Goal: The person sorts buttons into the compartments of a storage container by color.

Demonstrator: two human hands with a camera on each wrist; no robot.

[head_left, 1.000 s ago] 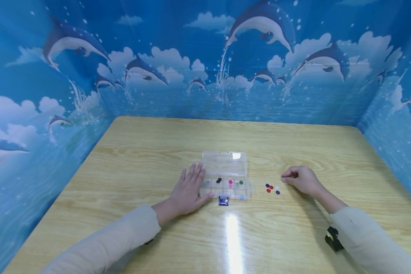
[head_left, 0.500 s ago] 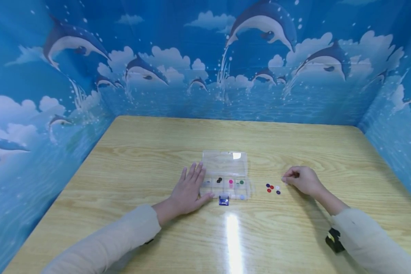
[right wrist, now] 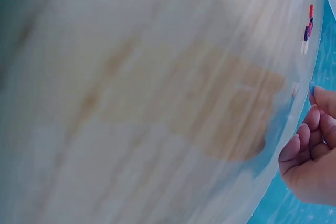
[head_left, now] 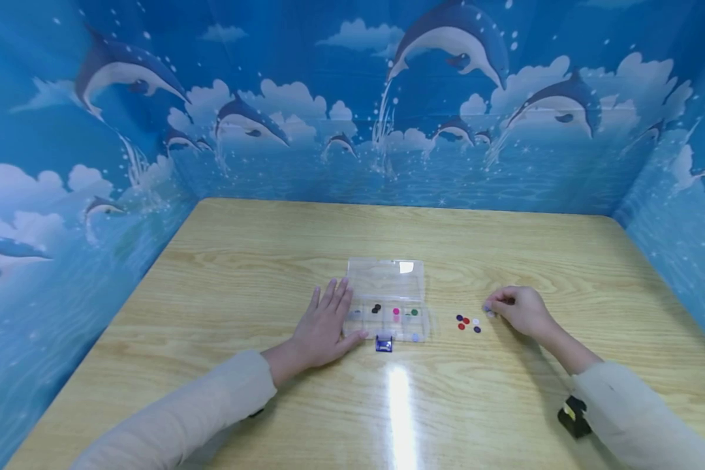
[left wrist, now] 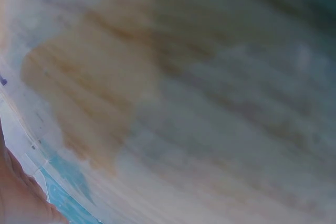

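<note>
Currently, the wooden table (head_left: 258, 248) is bearing an open clear box (head_left: 393, 331), which is lying right beside the left hand (head_left: 322, 329). That hand is touching the box's left side, its fingers straight and spreading slightly. Well to the box's right, the right hand (head_left: 523, 312) is pinching a light-blue disc (right wrist: 312, 87) between the tips of thumb and forefinger, the other fingers curling inward. Between box and right hand, loose discs (head_left: 466, 320) are lying in a cluster. One pale disc (head_left: 490, 314) is showing just below the pinching fingertips.
</note>
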